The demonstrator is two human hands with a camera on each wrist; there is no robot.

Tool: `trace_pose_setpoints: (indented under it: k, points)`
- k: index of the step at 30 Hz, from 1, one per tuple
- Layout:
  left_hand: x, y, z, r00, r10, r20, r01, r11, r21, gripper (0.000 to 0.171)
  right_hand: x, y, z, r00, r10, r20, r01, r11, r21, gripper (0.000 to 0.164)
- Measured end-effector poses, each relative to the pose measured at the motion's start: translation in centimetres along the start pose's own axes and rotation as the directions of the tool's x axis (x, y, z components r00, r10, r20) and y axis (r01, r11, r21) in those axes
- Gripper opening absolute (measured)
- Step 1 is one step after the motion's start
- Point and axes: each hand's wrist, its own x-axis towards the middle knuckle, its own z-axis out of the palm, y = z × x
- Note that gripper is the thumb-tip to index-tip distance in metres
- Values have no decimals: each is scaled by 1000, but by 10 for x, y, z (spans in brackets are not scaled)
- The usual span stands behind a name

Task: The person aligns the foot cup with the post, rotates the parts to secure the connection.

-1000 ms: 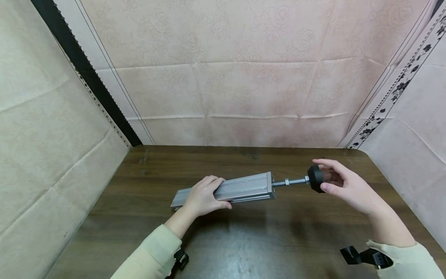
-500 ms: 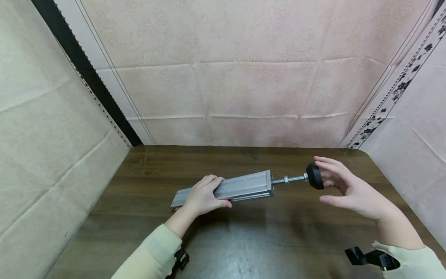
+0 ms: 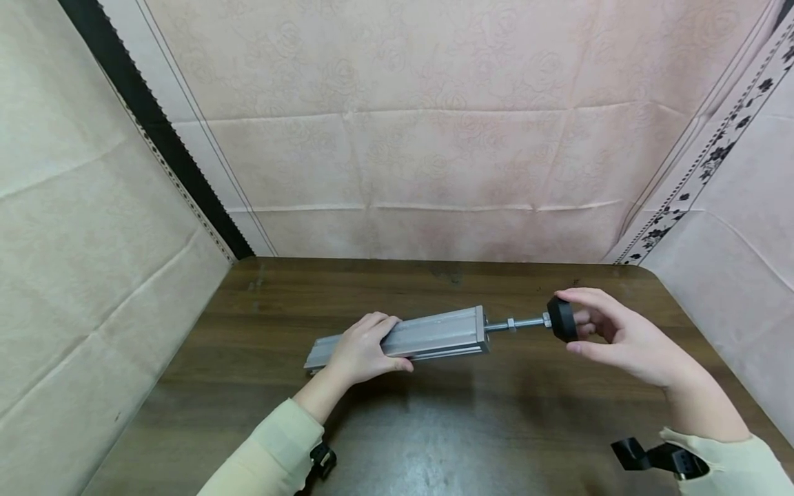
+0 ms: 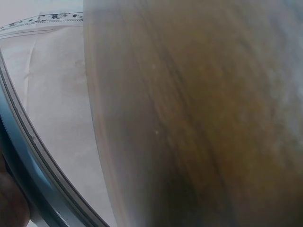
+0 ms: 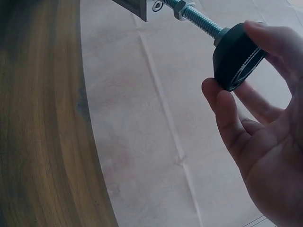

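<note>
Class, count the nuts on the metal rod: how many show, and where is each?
2: one nut partway along the rod, and a second nut next to the black foot. Others may be hidden.

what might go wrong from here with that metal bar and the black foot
The right hand holds the black foot only by its edge, so its grip might slip.

The left hand grips the metal bar well back from the bolt, so the bar could twist or tip.

The nut sits apart from the bar's end, so the bolt may turn too.
</note>
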Motion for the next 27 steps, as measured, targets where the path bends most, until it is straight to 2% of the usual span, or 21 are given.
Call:
trace_pose_setpoints:
  k: [5, 8, 16, 21, 27]
  points:
    - [0, 0, 0, 1000, 6, -1, -6, 1000, -1, 83, -1, -4, 2, 990, 127, -67, -132, 989, -75, 72]
    - [1, -1, 0, 1000, 14, -8, -14, 1000, 1, 83, 0, -5, 2, 984, 154, -91, -161, 983, -84, 70]
    - [1, 0, -1, 1000, 17, -8, -17, 1000, -8, 84, 0, -3, 4, 979, 145, -143, -157, 985, -74, 65]
    - [1, 1, -1, 1000, 27, -15, -28, 999, -16, 83, 0, 1, 3, 985, 102, -139, -113, 991, -71, 66]
    - [1, 1, -1, 999, 38, -19, -38, 999, -9, 82, -1, 1, 3, 984, 105, -144, -119, 988, -94, 63]
